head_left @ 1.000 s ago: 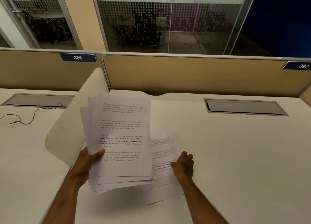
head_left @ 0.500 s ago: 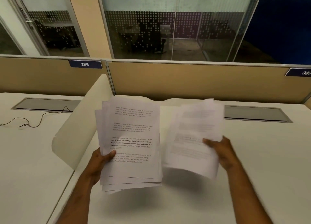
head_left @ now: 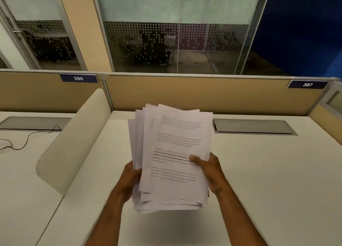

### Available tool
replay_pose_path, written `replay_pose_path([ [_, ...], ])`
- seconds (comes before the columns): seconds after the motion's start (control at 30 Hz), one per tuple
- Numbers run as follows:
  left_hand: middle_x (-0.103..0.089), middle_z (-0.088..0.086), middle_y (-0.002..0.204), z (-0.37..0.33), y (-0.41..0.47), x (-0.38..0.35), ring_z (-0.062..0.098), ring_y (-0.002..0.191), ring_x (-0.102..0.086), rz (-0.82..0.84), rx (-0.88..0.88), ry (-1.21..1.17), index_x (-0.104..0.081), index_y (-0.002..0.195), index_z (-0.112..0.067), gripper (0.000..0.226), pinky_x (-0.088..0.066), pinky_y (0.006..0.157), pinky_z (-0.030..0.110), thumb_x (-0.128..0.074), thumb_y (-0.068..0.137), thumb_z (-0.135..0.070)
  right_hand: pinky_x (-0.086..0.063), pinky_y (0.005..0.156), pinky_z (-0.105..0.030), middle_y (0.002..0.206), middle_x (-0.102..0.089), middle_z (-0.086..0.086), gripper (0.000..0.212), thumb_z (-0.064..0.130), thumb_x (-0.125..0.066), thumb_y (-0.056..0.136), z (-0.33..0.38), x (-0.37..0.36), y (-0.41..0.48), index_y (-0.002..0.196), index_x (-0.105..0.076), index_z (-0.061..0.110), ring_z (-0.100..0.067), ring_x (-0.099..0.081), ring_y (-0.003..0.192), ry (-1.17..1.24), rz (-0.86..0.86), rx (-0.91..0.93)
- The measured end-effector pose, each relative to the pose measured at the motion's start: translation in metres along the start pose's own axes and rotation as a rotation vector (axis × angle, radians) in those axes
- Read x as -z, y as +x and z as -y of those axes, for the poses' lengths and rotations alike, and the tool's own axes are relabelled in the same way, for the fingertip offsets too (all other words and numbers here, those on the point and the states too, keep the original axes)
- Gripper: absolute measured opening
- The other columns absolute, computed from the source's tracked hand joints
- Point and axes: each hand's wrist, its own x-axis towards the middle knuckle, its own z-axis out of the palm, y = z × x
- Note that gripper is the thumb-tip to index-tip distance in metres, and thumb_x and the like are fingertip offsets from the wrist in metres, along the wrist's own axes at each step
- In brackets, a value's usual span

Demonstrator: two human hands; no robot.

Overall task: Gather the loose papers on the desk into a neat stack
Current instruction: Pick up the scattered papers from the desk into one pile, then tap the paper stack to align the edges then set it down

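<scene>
A bundle of white printed papers (head_left: 174, 145) is held upright above the white desk (head_left: 259, 171), its sheets fanned and uneven at the top and bottom edges. My left hand (head_left: 130, 179) grips the bundle's left edge from behind and below. My right hand (head_left: 207, 167) holds the right edge, thumb pressed on the top sheet's text. No loose sheet shows on the desk around the bundle.
A curved cream divider panel (head_left: 74, 144) stands to the left between two desks. A tan partition (head_left: 203, 95) with number tags 386 and 387 runs along the back. A grey cable hatch (head_left: 253, 126) lies at the right rear; a thin cable (head_left: 27, 138) trails on the left desk.
My right hand picked up the last sheets from the desk and brought them onto the bundle in my left hand. Both hands now hold one bundle, moved to the centre.
</scene>
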Motion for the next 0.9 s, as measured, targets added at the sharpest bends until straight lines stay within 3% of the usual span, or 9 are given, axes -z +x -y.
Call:
replay_pose_path([
  [0.07,-0.077,0.014,0.111,0.006,-0.003,-0.016,0.037,0.106,-0.072,0.017,-0.003,0.001,-0.070,0.118,-0.015,0.029,-0.062,0.083,0.046,-0.066,0.092,-0.029,-0.062,0.083,-0.048,0.116,-0.073,-0.009,0.050,0.013,-0.083,0.077,-0.008,0.008,0.001,0.120,-0.059,0.016,-0.029,-0.074,0.096,0.016,-0.022,-0.002],
  [0.17,-0.079,0.010,0.108,0.011,-0.009,-0.041,0.031,0.102,-0.075,0.026,0.055,0.006,-0.076,0.109,-0.029,0.045,-0.063,0.077,0.040,-0.071,0.078,-0.061,-0.059,0.088,-0.052,0.120,-0.069,-0.004,0.071,0.008,-0.087,0.071,-0.010,0.031,0.002,0.129,-0.048,0.021,-0.028,-0.071,0.105,0.030,-0.027,0.006],
  [0.27,-0.076,0.012,0.117,0.022,-0.007,-0.059,0.034,0.109,-0.072,0.044,0.162,-0.052,-0.070,0.122,-0.029,0.066,-0.059,0.089,0.054,-0.039,0.088,-0.077,-0.060,0.087,-0.052,0.115,-0.075,-0.008,0.057,0.011,-0.089,0.068,-0.009,0.056,0.001,0.119,-0.066,0.017,-0.029,-0.075,0.099,-0.026,0.062,0.006],
  [0.33,-0.073,0.009,0.124,0.023,-0.005,-0.072,0.033,0.114,-0.069,0.090,0.160,-0.071,-0.066,0.129,-0.029,0.067,-0.056,0.095,0.056,-0.033,0.092,-0.074,-0.062,0.084,-0.049,0.109,-0.078,-0.007,0.051,0.013,-0.090,0.066,-0.009,0.073,0.001,0.113,-0.071,0.017,-0.027,-0.077,0.094,-0.062,0.090,0.012],
  [0.43,-0.074,0.008,0.123,0.015,-0.003,-0.102,0.033,0.112,-0.070,0.094,0.078,0.009,-0.068,0.125,-0.024,0.051,-0.060,0.089,0.050,-0.070,0.084,-0.055,-0.062,0.082,-0.046,0.108,-0.078,-0.004,0.052,0.015,-0.090,0.068,-0.009,0.098,0.001,0.115,-0.069,0.017,-0.025,-0.076,0.093,-0.116,0.105,0.027],
  [0.5,-0.075,0.011,0.118,0.015,-0.002,-0.125,0.033,0.105,-0.074,0.052,0.058,0.044,-0.070,0.120,-0.019,0.045,-0.062,0.082,0.045,-0.079,0.080,-0.039,-0.062,0.083,-0.047,0.110,-0.077,-0.004,0.049,0.017,-0.087,0.071,-0.008,0.114,0.002,0.116,-0.067,0.018,-0.025,-0.076,0.094,-0.153,0.123,0.033],
  [0.7,-0.079,0.006,0.108,0.029,-0.016,-0.186,0.028,0.098,-0.076,-0.078,0.023,0.004,-0.074,0.112,-0.015,0.026,-0.063,0.075,0.033,-0.074,0.088,-0.025,-0.058,0.094,-0.048,0.111,-0.077,-0.008,0.040,0.018,-0.080,0.079,0.015,0.171,0.010,0.118,-0.071,0.010,-0.027,-0.074,0.101,-0.155,0.194,0.060],
  [0.8,-0.078,0.005,0.112,0.032,-0.025,-0.205,0.023,0.100,-0.075,-0.086,-0.041,-0.004,-0.076,0.110,-0.017,0.024,-0.062,0.077,0.029,-0.074,0.088,-0.026,-0.060,0.088,-0.045,0.108,-0.078,-0.006,0.036,0.015,-0.081,0.079,0.025,0.190,0.012,0.115,-0.072,0.010,-0.027,-0.074,0.098,-0.184,0.192,0.121],
  [0.9,-0.078,0.005,0.113,0.032,-0.032,-0.219,0.022,0.102,-0.074,-0.086,-0.109,0.026,-0.077,0.110,-0.020,0.027,-0.061,0.080,0.032,-0.076,0.084,-0.027,-0.063,0.079,-0.038,0.104,-0.078,0.000,0.031,0.020,-0.081,0.079,0.027,0.205,0.009,0.109,-0.075,0.022,-0.025,-0.074,0.094,-0.213,0.218,0.188],
])
